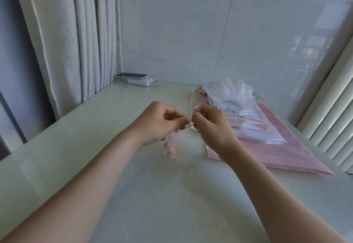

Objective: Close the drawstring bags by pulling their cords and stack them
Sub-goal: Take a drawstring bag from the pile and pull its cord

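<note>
- Bench (133,195) of pale green, smooth and shiny, runs into the corner of the room.
- A cream curtain (76,42) hangs on the left, a wall (191,23) of big pale tiles stands behind, and white slats (334,109) lean along the right side.
- A phone (131,75) lies on a white power bank (140,82) in the far corner, with a white cable (157,82) looping out of it.
- The left hand (158,122) is held up over the bench, fingers curled, pinching the top of a small pink bag (170,145). The bag hangs down from it, see-through and crumpled.
- The right hand (212,126) is just beside the left one, fingers curled tight, pinching the thin cord (188,126) that runs between the two hands.
- A pile of bags (238,109) sits on the bench to the right: white see-through ones on top, and a big pink bag (286,153) flat at the bottom.
- One bag near the back of the pile has a little cartoon print (202,94) on it. It is too small to read.
</note>
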{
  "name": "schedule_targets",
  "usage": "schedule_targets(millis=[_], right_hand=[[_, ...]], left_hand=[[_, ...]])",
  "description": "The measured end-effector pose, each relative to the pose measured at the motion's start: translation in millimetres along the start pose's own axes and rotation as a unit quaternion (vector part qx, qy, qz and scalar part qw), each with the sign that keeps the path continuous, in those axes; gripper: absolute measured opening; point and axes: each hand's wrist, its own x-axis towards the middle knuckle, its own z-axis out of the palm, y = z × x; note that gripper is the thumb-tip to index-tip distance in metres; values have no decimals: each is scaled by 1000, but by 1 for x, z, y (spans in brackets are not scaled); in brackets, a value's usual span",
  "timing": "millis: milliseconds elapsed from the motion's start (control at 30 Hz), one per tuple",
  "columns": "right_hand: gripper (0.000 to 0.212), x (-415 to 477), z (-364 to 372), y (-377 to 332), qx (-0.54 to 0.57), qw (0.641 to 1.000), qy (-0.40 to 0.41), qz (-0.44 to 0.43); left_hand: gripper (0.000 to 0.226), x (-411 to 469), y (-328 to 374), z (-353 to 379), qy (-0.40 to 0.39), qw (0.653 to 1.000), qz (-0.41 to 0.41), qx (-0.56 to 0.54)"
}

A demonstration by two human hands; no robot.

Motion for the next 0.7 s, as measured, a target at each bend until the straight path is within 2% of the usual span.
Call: schedule_targets(millis=[133, 300, 500, 700], right_hand=[[10, 0, -1, 1, 19, 1000, -5, 2], [26, 1, -3, 1, 66, 998, -22, 5], [10, 1, -1, 1, 131, 991, 11, -25], [8, 0, 0, 1, 136, 990, 20, -10]], left_hand=[[17, 1, 2, 1, 32, 999, -7, 15], [19, 3, 0, 0, 48, 999, -22, -6], [9, -1, -1, -5, -3, 999, -43, 7], [12, -3, 3, -2, -58, 996, -32, 59]])
